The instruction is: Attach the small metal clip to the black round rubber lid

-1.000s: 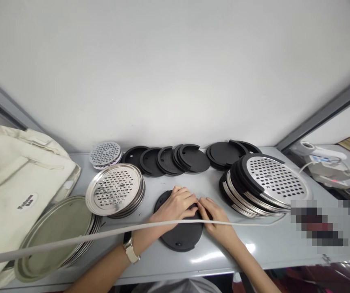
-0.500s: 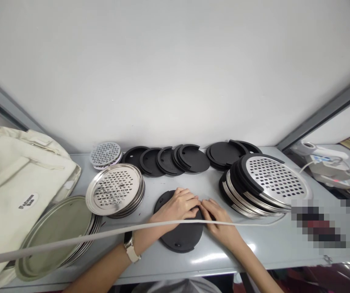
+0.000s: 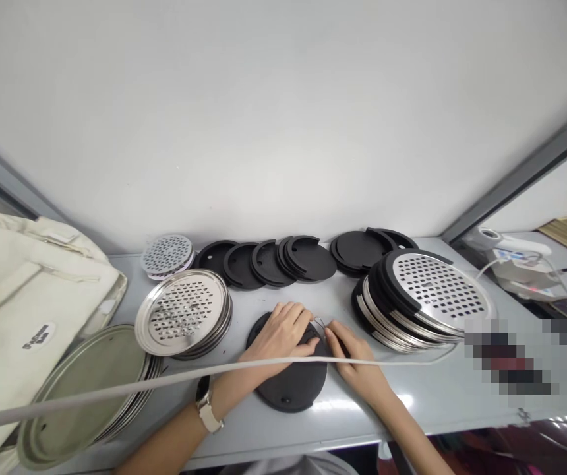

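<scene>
A black round disc (image 3: 293, 386) with a raised rim and small holes lies flat on the grey table in front of me. My left hand (image 3: 286, 333), its wrist in a pale-strapped watch, is closed over the disc's upper right part, with fingers curled at its edge. Just right of the disc, my right hand (image 3: 350, 349) pinches a thin looped metal wire (image 3: 320, 322), which shows in the gap between both hands. The wire's ends are hidden by my fingers. A white cable (image 3: 165, 380) runs across the view in front of my hands.
Perforated metal plates (image 3: 184, 313) and green oval plates (image 3: 86, 389) are stacked at left, beside a cream bag (image 3: 11, 316). Black discs (image 3: 313, 257) line the wall. Another stack of perforated plates in black rims (image 3: 442, 287) stands at right, near a white device (image 3: 515, 264).
My hands have drawn slightly apart, and the looped wire now shows between them. The whole view has shifted a little.
</scene>
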`<state>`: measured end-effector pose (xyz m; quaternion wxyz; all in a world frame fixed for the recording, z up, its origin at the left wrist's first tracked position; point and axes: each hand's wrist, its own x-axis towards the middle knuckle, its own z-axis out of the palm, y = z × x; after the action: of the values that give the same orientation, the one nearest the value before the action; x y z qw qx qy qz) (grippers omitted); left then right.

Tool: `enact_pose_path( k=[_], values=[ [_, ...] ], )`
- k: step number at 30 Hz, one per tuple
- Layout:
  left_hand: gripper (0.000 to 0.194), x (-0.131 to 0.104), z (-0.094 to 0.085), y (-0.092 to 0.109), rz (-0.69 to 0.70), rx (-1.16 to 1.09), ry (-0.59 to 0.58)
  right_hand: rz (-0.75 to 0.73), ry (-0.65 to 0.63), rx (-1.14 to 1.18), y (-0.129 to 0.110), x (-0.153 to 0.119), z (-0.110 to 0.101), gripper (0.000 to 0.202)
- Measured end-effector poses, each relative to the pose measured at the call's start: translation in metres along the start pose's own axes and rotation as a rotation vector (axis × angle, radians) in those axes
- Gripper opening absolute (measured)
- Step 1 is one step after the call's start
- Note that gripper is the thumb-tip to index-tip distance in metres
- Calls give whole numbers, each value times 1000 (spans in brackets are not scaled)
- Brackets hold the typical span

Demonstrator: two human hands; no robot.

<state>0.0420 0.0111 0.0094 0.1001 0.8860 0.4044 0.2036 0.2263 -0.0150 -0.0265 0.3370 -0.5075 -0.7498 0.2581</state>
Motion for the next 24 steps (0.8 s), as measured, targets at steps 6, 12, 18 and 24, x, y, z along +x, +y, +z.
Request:
enact_pose_path(
  k=[6,12,18,24],
  values=[
    [21,-4,-1,-1,-50,24,-37,21,5,22,-3,0,-2,18],
    [13,-4,-5,-5,32,66,-79,-8,3,-1,-3,1,-1,18],
    [18,-2,-7,-4,25,44,-119,-11,-15,-75,-5,0,0,21],
    [18,-3,-4,-5,32,45,-119,-42,-22,-151,-5,-2,0,24]
  ],
)
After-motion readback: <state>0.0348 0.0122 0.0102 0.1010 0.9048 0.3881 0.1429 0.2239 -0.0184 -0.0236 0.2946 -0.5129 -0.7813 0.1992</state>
